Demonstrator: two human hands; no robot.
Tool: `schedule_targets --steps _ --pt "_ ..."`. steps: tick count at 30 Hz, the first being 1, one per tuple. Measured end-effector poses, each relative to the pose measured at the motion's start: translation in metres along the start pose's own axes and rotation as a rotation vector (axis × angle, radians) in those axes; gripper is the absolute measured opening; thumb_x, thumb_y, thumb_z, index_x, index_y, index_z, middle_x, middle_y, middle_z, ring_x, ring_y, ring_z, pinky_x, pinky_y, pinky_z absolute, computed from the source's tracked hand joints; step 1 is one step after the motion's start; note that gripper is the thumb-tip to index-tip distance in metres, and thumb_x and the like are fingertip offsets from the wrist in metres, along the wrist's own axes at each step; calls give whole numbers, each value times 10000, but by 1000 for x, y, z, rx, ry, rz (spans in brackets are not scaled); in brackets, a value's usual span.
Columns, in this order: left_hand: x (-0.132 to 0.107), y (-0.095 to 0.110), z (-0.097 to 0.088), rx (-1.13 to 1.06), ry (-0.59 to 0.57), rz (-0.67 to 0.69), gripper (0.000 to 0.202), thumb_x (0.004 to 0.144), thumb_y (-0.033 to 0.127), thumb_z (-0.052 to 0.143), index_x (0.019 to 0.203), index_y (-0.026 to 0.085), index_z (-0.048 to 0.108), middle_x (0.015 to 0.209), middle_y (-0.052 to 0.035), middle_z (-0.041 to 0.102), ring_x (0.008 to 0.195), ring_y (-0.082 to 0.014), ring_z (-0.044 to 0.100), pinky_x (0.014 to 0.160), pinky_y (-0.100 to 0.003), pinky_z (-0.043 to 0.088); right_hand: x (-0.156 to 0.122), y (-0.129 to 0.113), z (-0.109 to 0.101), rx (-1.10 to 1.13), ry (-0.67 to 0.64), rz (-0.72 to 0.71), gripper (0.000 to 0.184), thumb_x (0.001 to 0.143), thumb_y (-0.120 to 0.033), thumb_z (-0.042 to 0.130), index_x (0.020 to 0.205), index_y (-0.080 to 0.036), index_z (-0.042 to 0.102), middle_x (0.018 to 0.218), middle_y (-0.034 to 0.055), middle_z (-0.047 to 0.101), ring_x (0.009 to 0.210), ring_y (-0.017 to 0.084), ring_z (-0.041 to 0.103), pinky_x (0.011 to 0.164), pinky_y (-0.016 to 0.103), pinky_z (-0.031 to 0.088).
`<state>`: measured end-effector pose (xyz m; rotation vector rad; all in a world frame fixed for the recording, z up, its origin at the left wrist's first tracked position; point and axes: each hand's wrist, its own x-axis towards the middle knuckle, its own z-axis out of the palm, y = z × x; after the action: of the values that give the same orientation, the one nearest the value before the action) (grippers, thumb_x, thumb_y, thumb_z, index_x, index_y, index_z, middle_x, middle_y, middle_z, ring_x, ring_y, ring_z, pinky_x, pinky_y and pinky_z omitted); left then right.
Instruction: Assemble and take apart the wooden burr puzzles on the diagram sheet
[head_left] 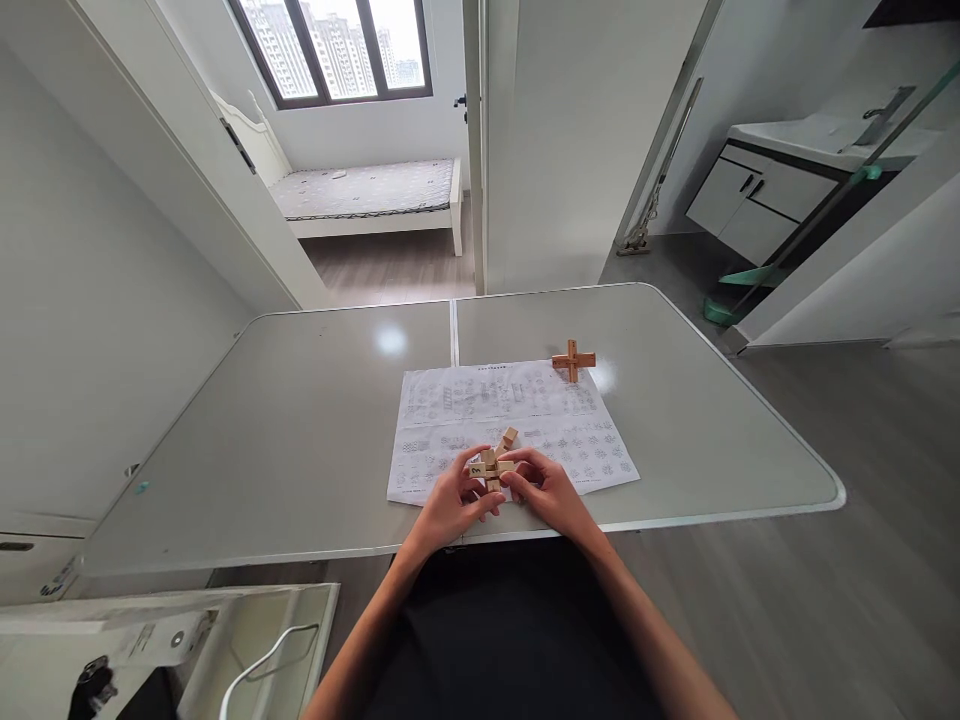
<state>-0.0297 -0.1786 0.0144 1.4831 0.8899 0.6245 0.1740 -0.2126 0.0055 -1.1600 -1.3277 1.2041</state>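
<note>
Near the table's front edge, my left hand (455,503) is closed around the left side of a light wooden interlocking puzzle (491,468) made of small blocks. My right hand (545,486) pinches the same puzzle from the right, its fingertips on a block end. One puzzle piece (510,437) sticks up at a tilt behind the fingers; whether it joins the rest I cannot tell. Below my hands lies a printed instruction sheet (427,400) with rows of small diagrams. A reddish-brown wooden cross puzzle (573,361) rests on the sheet's far right corner.
The grey-white table (300,430) has rounded corners and a seam across it. At lower left stands an open drawer or box (300,640) with a white cable (262,655). Beyond are a bed (375,190), a door (570,140) and a washbasin cabinet (765,190).
</note>
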Motion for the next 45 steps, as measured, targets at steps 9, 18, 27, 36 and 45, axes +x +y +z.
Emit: schedule_targets --steps 9,18,27,36,45 --pt "-2 3 0 9 -2 33 730 890 417 803 1498 235 443 898 -23 705 716 -149 679 659 -270 513 0 -2 0 -11 17 10 400 949 -565 692 1121 -203 700 707 -12 696 620 174 624 636 311 500" --pt "-1 2 0 -2 -17 64 561 1026 525 590 1458 187 470 814 -32 716 659 -145 651 612 -251 528 0 -1 1 -31 25 17 392 946 -576 698 1076 -206 699 654 -28 650 621 182 621 632 308 485" --pt "1 1 -1 104 80 58 461 1074 557 442 1319 205 611 753 15 669 554 -110 605 601 -234 530 1 -2 2 -49 22 17 353 957 -572 684 984 -220 690 721 -1 688 641 182 593 635 311 469" --pt "2 -4 -1 126 111 82 413 1052 538 505 1217 194 663 789 2 671 559 -111 594 588 -246 518 0 -2 3 -67 24 19 309 966 -530 684 955 -221 692 669 -24 603 623 172 551 614 303 431" --pt "0 1 0 142 122 81 366 1031 499 565 1182 188 687 710 24 655 561 -113 590 603 -241 509 -1 -2 4 -63 14 4 292 980 -520 662 989 -228 671 688 -19 611 632 181 585 625 311 460"
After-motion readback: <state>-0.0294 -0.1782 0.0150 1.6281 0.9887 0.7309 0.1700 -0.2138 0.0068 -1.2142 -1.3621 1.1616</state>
